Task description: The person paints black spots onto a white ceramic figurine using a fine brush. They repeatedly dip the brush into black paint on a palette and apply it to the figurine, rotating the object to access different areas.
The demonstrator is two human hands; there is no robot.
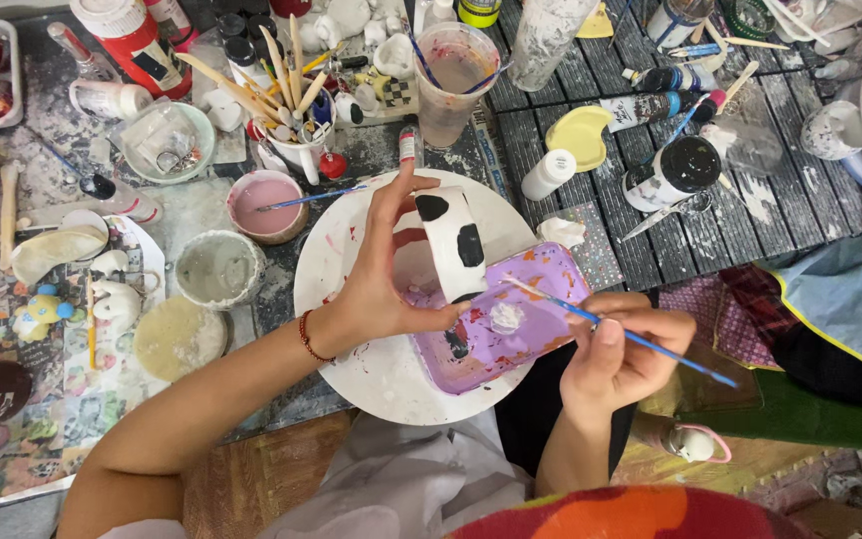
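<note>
Pink paint bowl (266, 207), red bottle (132, 40), yellow lid (575, 135)

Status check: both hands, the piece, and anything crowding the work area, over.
Left hand grips white cup with black patches, tilted over purple palette tray. Right hand holds blue-handled brush, tip over tray. Pink paint bowl close by on the left; nothing between brush and cup.

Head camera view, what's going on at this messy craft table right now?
A person is painting. The left hand holds up a white ceramic piece with black spots over a round white board. The right hand holds a thin blue paintbrush, its tip above a purple paint tray with a white dab. Paint bottles and brush cups crowd the table.
</note>
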